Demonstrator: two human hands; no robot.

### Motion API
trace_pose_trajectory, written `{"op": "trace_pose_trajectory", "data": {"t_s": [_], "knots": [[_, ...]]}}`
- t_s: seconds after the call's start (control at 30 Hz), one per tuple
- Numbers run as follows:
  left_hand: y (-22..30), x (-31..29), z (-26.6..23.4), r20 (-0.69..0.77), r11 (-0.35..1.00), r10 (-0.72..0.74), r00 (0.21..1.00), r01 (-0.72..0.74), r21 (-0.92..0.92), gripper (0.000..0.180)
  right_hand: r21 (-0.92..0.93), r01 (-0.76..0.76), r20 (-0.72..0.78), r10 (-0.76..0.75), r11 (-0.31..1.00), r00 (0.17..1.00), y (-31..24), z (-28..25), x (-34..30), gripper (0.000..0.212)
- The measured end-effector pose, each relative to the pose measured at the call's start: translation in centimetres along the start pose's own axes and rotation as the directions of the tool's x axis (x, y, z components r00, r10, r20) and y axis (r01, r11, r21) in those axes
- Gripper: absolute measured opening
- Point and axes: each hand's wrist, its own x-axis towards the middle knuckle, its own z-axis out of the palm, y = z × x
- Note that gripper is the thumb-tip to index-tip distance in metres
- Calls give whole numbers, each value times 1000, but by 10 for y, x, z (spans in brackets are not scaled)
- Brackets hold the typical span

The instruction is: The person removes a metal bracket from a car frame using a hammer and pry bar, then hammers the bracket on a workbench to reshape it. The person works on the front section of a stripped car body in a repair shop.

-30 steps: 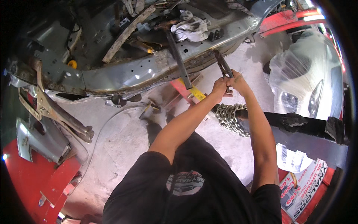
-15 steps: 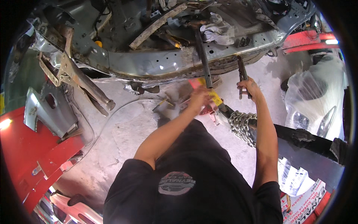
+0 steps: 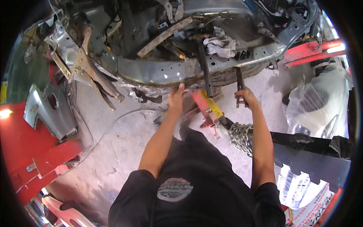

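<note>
In front of me runs the bent grey metal sill (image 3: pixel 151 73) of a car body. My left hand (image 3: pixel 176 100) is at its lower edge, fingertips against the metal, fingers stretched out and holding nothing. Farther right, my right hand (image 3: pixel 247 99) is wrapped round dark locking pliers (image 3: pixel 239 75), whose upper end meets the sill's lower edge. Between the hands, a hammer's dark handle (image 3: pixel 204 70) hangs over the sill, its head resting inside the body. Big locking pliers (image 3: pixel 96 77) are clamped to the body on the left.
A red and yellow pulling arm (image 3: pixel 211 108) with a silver chain (image 3: pixel 241 137) wrapped on its beam stands below the sill. A rag (image 3: pixel 221 43) and a wooden strip (image 3: pixel 164 37) lie inside the body. A grey fender panel (image 3: pixel 51 109) leans left; a plastic-covered part (image 3: pixel 317 100) stands right.
My left hand has gone from beside the hammer handle and pulling arm leftward to the sill's edge. My right hand still grips the locking pliers. The view has shifted slightly.
</note>
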Motion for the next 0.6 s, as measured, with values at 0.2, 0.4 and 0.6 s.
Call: {"op": "trace_pose_trajectory", "data": {"t_s": [0.2,0.4,0.6], "knots": [[-25,11,-20,65,997,72,995,-73,2,36,-71,-3,-32,1,997,999,-5,6,-3,30],[-31,12,-32,-226,918,-219,949,123,-377,52,-78,33,-35,-36,996,999,-2,11,-4,28],[-29,12,-29,-289,886,-228,930,75,-458,72,-83,34,-45,-38,996,998,2,8,0,28]]}}
